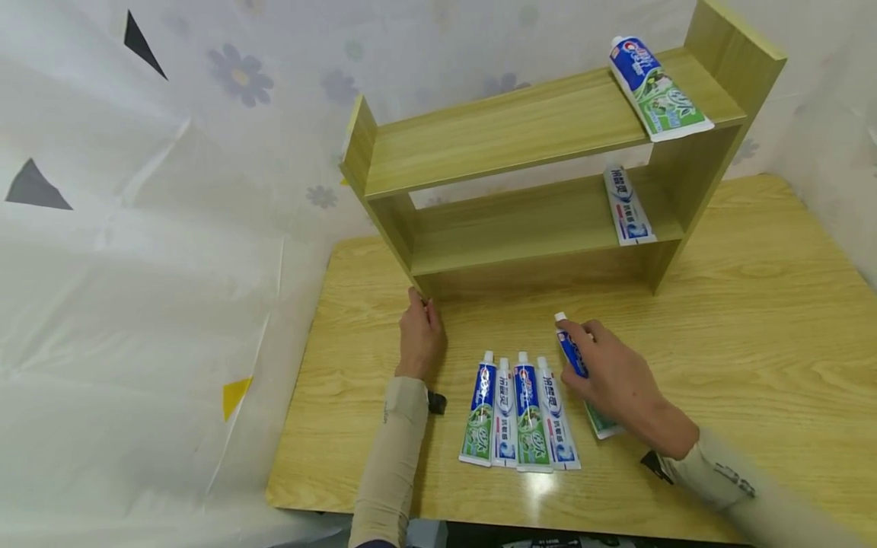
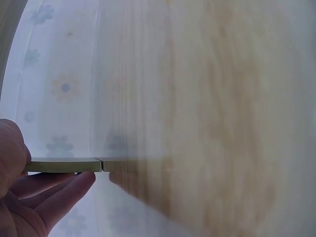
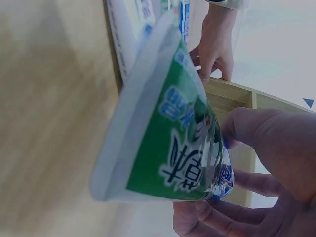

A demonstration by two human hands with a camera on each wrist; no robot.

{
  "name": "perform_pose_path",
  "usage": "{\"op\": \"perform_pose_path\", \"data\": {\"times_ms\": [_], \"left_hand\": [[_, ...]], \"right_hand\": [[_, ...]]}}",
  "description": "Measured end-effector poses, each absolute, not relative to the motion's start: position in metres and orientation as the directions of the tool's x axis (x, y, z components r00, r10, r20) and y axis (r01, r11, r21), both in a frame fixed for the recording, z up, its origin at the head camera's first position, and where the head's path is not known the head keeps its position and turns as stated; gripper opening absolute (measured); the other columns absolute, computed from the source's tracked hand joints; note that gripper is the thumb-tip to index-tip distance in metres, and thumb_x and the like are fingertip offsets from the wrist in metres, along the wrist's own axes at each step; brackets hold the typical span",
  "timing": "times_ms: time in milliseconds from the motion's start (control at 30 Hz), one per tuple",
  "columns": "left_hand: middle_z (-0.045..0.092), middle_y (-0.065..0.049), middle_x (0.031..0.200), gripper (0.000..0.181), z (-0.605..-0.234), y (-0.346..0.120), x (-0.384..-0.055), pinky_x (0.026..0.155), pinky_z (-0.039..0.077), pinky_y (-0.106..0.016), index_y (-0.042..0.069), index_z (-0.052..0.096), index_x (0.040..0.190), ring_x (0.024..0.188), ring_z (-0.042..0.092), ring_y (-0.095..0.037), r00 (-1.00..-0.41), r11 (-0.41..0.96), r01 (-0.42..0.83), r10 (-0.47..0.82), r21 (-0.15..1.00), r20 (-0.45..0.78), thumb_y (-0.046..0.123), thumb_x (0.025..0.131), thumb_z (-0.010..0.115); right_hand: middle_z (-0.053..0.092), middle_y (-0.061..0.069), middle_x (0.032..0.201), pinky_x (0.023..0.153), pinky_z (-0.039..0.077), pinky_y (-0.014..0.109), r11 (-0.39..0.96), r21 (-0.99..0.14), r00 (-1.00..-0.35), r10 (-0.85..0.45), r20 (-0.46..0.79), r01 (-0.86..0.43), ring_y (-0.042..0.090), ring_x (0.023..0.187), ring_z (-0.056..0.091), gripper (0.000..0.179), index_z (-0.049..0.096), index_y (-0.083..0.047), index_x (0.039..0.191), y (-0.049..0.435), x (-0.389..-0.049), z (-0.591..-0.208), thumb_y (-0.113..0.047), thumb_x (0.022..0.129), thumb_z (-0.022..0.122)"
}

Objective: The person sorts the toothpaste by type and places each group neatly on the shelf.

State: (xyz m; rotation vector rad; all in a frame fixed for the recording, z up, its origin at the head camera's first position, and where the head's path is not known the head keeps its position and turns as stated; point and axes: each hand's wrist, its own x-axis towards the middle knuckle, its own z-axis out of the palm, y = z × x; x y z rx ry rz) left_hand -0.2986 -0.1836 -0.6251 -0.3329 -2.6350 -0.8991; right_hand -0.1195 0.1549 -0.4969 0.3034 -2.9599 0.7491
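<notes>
My left hand (image 1: 419,335) grips the lower front of the wooden shelf's left side panel. In the left wrist view, thumb and fingers pinch that panel's edge (image 2: 64,165). My right hand (image 1: 620,380) holds a blue-and-green toothpaste tube (image 3: 182,133) above the table, right of a row of tubes. Its white cap points toward the shelf (image 1: 493,144), and the fingers cover its middle. The row on the table alternates blue-and-green toothpaste tubes (image 1: 530,415) with white ones (image 1: 558,418), caps toward the shelf.
Another blue-and-green tube (image 1: 654,87) lies on the shelf's top board at the right, its flat end over the front edge. Below it, a white tube (image 1: 626,205) lies on the middle board. The wooden table (image 1: 767,342) meets a flower-patterned wall covering (image 1: 240,76) behind.
</notes>
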Motion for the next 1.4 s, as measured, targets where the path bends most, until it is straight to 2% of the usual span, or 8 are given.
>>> {"op": "perform_pose_path", "data": {"times_ms": [100, 233, 367, 467, 767, 1400], "left_hand": [[0.057, -0.002, 0.077, 0.037, -0.639, -0.187, -0.305, 0.049, 0.044, -0.027, 0.007, 0.047, 0.135, 0.058, 0.053, -0.012, -0.923, 0.780, 0.310, 0.111, 0.544, 0.367, 0.038, 0.120, 0.034], [0.059, -0.003, 0.078, 0.033, -0.645, -0.186, -0.302, 0.050, 0.045, -0.026, 0.009, 0.047, 0.134, 0.059, 0.055, -0.013, -0.925, 0.782, 0.305, 0.109, 0.543, 0.363, 0.036, 0.119, 0.036], [0.060, -0.004, 0.078, 0.032, -0.647, -0.187, -0.299, 0.051, 0.046, -0.028, 0.009, 0.048, 0.131, 0.060, 0.056, -0.014, -0.920, 0.784, 0.310, 0.105, 0.538, 0.377, 0.037, 0.119, 0.037], [0.060, -0.004, 0.078, 0.032, -0.646, -0.186, -0.299, 0.051, 0.046, -0.028, 0.009, 0.048, 0.130, 0.060, 0.056, -0.014, -0.917, 0.788, 0.315, 0.109, 0.529, 0.383, 0.037, 0.119, 0.035], [0.059, -0.004, 0.077, 0.037, -0.644, -0.189, -0.303, 0.050, 0.045, -0.026, 0.007, 0.047, 0.134, 0.059, 0.055, -0.014, -0.908, 0.787, 0.337, 0.125, 0.517, 0.400, 0.037, 0.120, 0.032], [0.059, -0.004, 0.077, 0.037, -0.638, -0.188, -0.307, 0.049, 0.044, -0.026, 0.005, 0.046, 0.137, 0.058, 0.055, -0.013, -0.908, 0.785, 0.335, 0.121, 0.521, 0.402, 0.035, 0.120, 0.034]], "right_hand": [[0.064, 0.030, 0.132, 0.072, 0.064, 0.050, 0.860, -0.459, -0.974, -0.181, 0.136, -0.223, 0.034, 0.096, 0.069, 0.073, 0.050, -0.008, 0.158, 0.157, -0.122, -0.489, -0.018, 0.092, 0.080], [0.063, 0.031, 0.133, 0.071, 0.065, 0.050, 0.854, -0.462, -0.969, -0.179, 0.171, -0.239, 0.036, 0.095, 0.071, 0.071, 0.050, -0.008, 0.157, 0.160, -0.124, -0.476, -0.017, 0.093, 0.080], [0.064, 0.029, 0.128, 0.058, 0.059, 0.039, 0.845, -0.456, -0.952, -0.179, 0.248, -0.278, 0.029, 0.080, 0.068, 0.067, 0.052, -0.008, 0.155, 0.164, -0.128, -0.462, -0.015, 0.093, 0.078], [0.065, 0.026, 0.124, 0.054, 0.056, 0.036, 0.841, -0.436, -0.927, -0.183, 0.327, -0.319, 0.026, 0.078, 0.065, 0.067, 0.053, -0.008, 0.153, 0.166, -0.132, -0.452, -0.014, 0.092, 0.079], [0.067, 0.025, 0.120, 0.062, 0.062, 0.048, 0.821, -0.350, -0.815, -0.217, 0.538, -0.450, 0.031, 0.083, 0.068, 0.066, 0.057, -0.006, 0.149, 0.169, -0.148, -0.423, -0.010, 0.088, 0.080], [0.067, 0.029, 0.121, 0.062, 0.064, 0.058, 0.815, -0.268, -0.717, -0.236, 0.656, -0.514, 0.046, 0.089, 0.075, 0.069, 0.057, -0.007, 0.149, 0.172, -0.166, -0.371, -0.004, 0.085, 0.083]]}}
